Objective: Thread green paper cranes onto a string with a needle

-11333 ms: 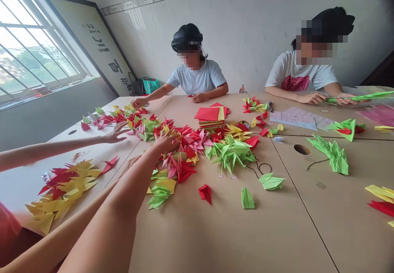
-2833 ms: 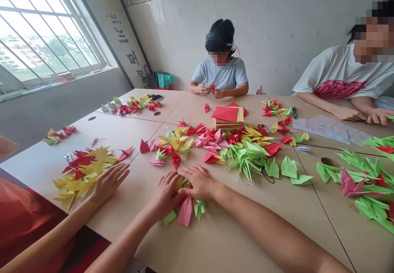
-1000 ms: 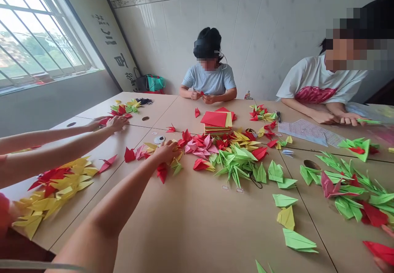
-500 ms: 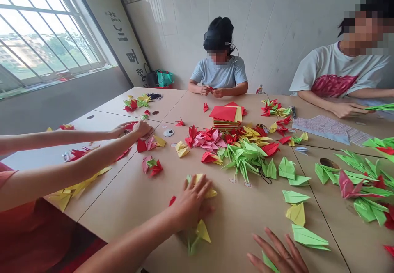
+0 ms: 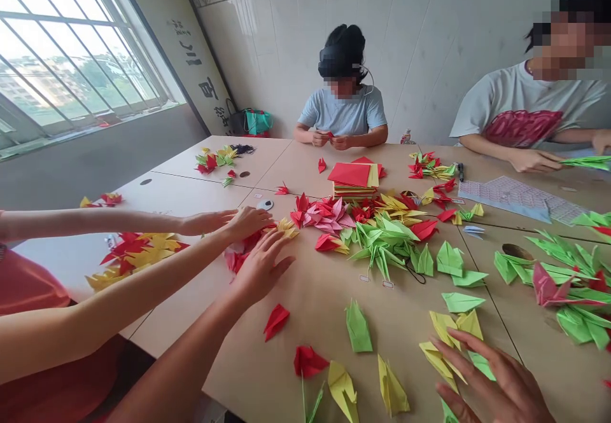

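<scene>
My left hand (image 5: 260,267) reaches forward with its fingers stretched out, over a cluster of red folded papers (image 5: 238,261) that it partly hides. Just past its fingertips lies a yellow folded paper (image 5: 287,227). At the lower right, my right hand (image 5: 499,375) has its fingers apart, over or against yellow folded papers (image 5: 442,362) and a green one (image 5: 482,364). Between my hands, loose on the table, are a green folded paper (image 5: 358,327), a red one (image 5: 275,322), another red one (image 5: 310,361) and yellow ones (image 5: 392,388).
Another person's arms (image 5: 157,289) reach in from the left, hands close to mine. Mid-table stand a stack of coloured paper (image 5: 354,191) and a heap of paper cranes (image 5: 382,242). More green cranes (image 5: 568,277) lie right. Two people (image 5: 341,108) sit across the table.
My left hand has moved forward and left, off the yellow and green papers. My right hand has risen further into view, and yellow papers now lie by it. The other person's hands have shifted right.
</scene>
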`<state>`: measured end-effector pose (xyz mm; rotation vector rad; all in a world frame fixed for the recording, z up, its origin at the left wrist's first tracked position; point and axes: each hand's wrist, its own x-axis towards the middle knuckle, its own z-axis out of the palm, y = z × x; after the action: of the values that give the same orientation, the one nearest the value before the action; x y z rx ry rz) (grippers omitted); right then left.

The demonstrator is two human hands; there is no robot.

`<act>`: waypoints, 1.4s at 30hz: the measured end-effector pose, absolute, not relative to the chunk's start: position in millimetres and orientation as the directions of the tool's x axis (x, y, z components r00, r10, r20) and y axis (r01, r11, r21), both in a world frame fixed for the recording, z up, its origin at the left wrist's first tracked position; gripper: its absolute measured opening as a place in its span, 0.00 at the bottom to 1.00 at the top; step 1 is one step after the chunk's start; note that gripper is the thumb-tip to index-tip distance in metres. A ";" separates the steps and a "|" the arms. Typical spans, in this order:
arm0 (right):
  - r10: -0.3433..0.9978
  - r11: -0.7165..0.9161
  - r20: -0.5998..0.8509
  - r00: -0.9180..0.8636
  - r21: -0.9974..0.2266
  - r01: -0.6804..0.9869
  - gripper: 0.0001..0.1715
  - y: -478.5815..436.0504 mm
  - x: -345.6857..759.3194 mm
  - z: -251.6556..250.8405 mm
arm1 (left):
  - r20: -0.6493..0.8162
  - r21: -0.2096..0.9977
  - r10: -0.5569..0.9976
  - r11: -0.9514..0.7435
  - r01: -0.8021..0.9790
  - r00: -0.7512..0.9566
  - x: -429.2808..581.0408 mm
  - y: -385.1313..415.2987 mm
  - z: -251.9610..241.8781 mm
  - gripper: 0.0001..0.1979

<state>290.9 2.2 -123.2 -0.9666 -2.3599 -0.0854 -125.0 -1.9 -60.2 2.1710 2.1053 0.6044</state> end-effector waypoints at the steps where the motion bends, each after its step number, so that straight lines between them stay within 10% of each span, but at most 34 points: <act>1: 0.623 0.744 0.540 -0.566 -0.184 0.642 0.22 7.7 278.0 -115.7 | 0.249 0.311 0.968 -0.070 0.948 -0.010 -127.5 -7.4 -62.6 0.19; 9: 0.540 0.755 0.189 -0.820 -0.539 0.373 0.33 64.2 112.0 -75.8 | 0.366 0.315 0.889 0.159 0.936 -0.275 -161.6 -29.9 -86.1 0.21; 16: 0.503 0.741 0.074 -0.861 -0.550 0.385 0.44 116.0 -13.3 -87.1 | 0.298 0.294 0.825 0.399 0.869 -0.480 -219.0 -14.1 -90.0 0.27; 30: 0.274 0.794 -0.022 -0.961 -0.559 0.239 0.37 89.3 35.3 -107.6 | 0.038 0.324 0.972 0.209 0.922 -0.234 -134.9 -62.8 -109.0 0.19; 42: 0.327 0.751 -0.179 -0.928 -0.547 0.370 0.31 86.1 199.2 -82.2 | -0.068 0.602 0.966 -0.159 0.782 0.249 -10.0 -43.1 -91.5 0.36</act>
<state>199.2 86.1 -82.2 -0.5997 -3.0058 0.9636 -10.0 -43.1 -91.5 1.9991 1.5862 0.4560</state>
